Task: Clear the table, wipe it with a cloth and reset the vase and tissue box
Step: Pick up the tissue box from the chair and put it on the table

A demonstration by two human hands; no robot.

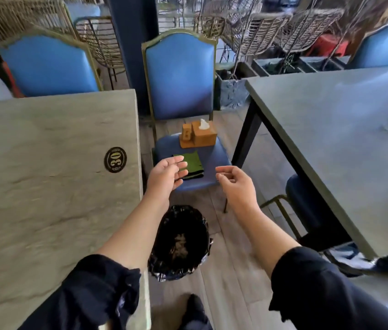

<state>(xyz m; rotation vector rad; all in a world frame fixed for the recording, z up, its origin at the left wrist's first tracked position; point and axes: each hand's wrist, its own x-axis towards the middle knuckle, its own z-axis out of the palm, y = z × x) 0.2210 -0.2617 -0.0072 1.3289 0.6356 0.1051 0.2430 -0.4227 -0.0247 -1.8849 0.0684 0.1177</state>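
Note:
A wooden tissue box (203, 136) with a white tissue sticking out stands on the seat of a blue chair (212, 160) between two tables. In front of it on the seat lies a folded green cloth (193, 163). My left hand (166, 175) hovers over the near edge of the cloth with fingers relaxed and holds nothing. My right hand (235, 184) hangs to the right of the cloth, fingers loosely curled, empty. No vase is in view.
A grey table (45, 175) with a round number 30 badge (115, 159) is at my left. A darker table (342, 139) is at my right. A bin with a black bag (179, 244) stands on the wooden floor below my arms. Blue and wicker chairs stand behind.

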